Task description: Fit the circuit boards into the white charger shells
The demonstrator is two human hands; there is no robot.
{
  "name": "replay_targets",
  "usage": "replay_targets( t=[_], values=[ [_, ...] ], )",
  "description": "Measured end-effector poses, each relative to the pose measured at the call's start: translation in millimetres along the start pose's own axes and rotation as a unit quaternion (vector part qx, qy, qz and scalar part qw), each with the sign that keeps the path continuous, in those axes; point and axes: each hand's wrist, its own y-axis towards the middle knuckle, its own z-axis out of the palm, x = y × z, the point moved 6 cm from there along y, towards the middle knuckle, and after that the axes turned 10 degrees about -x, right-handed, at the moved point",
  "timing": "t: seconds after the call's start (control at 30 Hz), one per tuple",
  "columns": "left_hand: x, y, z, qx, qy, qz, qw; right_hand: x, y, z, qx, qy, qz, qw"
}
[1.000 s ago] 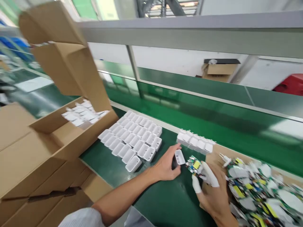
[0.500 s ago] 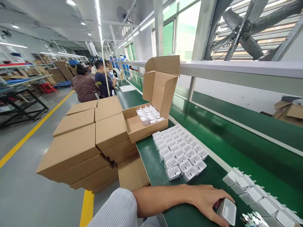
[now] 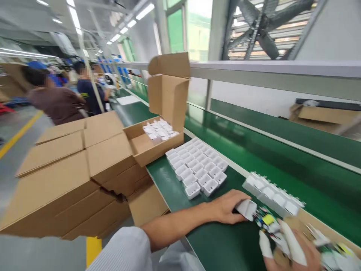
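My left hand [image 3: 227, 206] rests on the green bench and is closed around a white charger shell [image 3: 246, 209]. My right hand [image 3: 287, 246], with white finger cots on two fingers, pinches a small circuit board [image 3: 266, 222] right against the shell's open end. A block of empty white shells [image 3: 197, 165] stands in rows just beyond my left hand. A row of assembled white pieces [image 3: 273, 194] lies to the right of it.
An open cardboard box [image 3: 153, 145] with white parts stands behind the shells, atop stacked brown cartons [image 3: 70, 173] at the left. A green conveyor belt [image 3: 267, 154] runs along the back. A cardboard tray [image 3: 324, 226] of boards lies at the right. Other people work far left.
The camera swung from the bench to the hall and partly back. My left hand keeps the shell; my right hand has come back into view with the board at the shell's mouth.
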Motion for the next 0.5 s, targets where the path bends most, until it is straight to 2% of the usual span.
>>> replay_targets(
  t=[0.07,0.17,0.5],
  values=[
    [-6,5,-5.8,-0.022,0.011,0.02,1.0,6,-2,1,0.011,-0.003,-0.009,1.0],
    [-6,11,-11.2,-0.042,0.013,0.011,0.999,11,-2,3,0.026,-0.015,0.007,1.0],
    [-8,18,-9.1,0.0,0.031,-0.003,1.0,16,1,6,0.043,-0.052,0.0,0.998]
  ],
)
